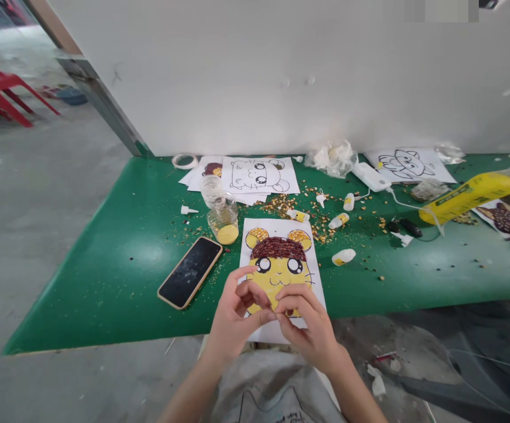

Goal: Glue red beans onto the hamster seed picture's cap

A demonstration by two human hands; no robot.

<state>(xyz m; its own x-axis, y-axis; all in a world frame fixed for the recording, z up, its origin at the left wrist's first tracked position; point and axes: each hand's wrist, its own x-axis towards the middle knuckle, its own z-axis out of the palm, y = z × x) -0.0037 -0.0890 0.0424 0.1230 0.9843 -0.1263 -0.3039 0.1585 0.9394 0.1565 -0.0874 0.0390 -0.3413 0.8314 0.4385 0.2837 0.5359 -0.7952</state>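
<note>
A white sheet with a hamster picture [281, 267] lies at the table's front edge, its face yellow, with dark red beans across the head and corn kernels in the ears. Above its lower part, my left hand [241, 305] has its fingers curled and its thumb tip touching the fingertips of my right hand [303, 317]. The right thumb and fingers are pinched together. Anything between the fingertips is too small to make out. A phone [190, 272] lies left of the sheet, and a clear plastic jar [223, 220] with yellow grains stands beside the sheet's upper left corner.
Small glue bottles [344, 257] and scattered grains [281, 204] lie right of and behind the sheet. Other drawings [259, 174] and a tape roll [184, 161] are at the back. A yellow bottle [470, 197] leans at right near a white glue gun [372, 177].
</note>
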